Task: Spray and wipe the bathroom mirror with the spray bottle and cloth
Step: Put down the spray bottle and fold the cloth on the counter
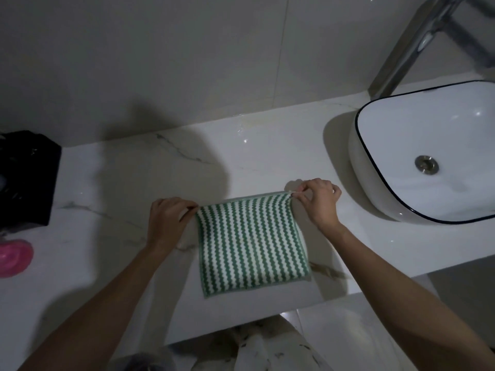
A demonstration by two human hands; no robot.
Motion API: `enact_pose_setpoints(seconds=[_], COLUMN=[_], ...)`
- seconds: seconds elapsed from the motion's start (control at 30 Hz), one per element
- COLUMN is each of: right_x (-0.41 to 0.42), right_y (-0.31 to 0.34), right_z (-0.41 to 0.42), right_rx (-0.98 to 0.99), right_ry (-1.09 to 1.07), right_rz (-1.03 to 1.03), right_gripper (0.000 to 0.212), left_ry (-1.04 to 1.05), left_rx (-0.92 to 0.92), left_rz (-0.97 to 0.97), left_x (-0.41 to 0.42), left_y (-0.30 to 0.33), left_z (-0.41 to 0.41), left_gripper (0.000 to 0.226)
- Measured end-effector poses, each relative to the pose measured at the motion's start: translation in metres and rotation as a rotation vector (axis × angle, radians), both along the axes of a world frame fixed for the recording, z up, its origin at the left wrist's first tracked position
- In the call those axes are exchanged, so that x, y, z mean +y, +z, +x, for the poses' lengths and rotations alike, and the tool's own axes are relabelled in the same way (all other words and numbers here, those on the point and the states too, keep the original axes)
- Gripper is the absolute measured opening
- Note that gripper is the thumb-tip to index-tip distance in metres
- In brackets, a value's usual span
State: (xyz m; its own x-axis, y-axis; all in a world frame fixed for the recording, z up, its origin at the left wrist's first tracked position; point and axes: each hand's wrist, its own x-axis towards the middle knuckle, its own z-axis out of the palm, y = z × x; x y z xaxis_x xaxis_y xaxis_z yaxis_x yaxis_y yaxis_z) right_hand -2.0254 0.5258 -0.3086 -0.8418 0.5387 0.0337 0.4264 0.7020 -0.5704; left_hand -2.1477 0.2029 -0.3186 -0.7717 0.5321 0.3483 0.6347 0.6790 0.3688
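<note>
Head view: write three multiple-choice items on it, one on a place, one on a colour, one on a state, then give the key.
1. Where does the cloth lie?
A. in the basin
B. on the marble counter, left of the basin
C. on the floor

2. What colour are the cloth's stripes?
A. green and white
B. red and black
C. plain blue

3. How do the hands hold the cloth?
A. both flat on top of it
B. only one touches it
C. each pinches a far corner

Key:
1 B, it lies flat on the counter beside the white basin.
2 A, wavy green and white bands cover it.
3 C, the left hand and right hand each pinch a far corner.
</note>
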Motion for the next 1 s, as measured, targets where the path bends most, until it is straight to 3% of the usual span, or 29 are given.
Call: enact_pose_setpoints(seconds=[0.13, 0.33, 0.53, 0.77, 1.0], right_x=[-0.014, -0.035, -0.061, -0.068, -0.066], right_y=[0.004, 0.0, -0.01, -0.026, -0.035], right_z=[0.038, 0.1, 0.145, 0.164, 0.172], right_rx=[-0.01, -0.03, -0.1, -0.099, -0.077], right_ry=[-0.014, -0.045, -0.07, -0.088, 0.007], right_rz=[0.017, 0.051, 0.067, 0.097, 0.218], right_gripper=[0.004, 0.006, 0.011, 0.013, 0.006], left_ry=[-0.04, -0.096, -0.146, -0.18, -0.166], left_rx=[0.087, 0.178, 0.25, 0.176, 0.143], left_rz=[0.015, 0.028, -0.016, -0.055, -0.163], left_x=[-0.014, -0.034, -0.053, -0.058, -0.063], left_y=[-0.004, -0.013, -0.025, -0.041, -0.05], left_z=[0.038, 0.09, 0.124, 0.148, 0.154], left_gripper=[0.022, 0.044, 0.042, 0.052, 0.048])
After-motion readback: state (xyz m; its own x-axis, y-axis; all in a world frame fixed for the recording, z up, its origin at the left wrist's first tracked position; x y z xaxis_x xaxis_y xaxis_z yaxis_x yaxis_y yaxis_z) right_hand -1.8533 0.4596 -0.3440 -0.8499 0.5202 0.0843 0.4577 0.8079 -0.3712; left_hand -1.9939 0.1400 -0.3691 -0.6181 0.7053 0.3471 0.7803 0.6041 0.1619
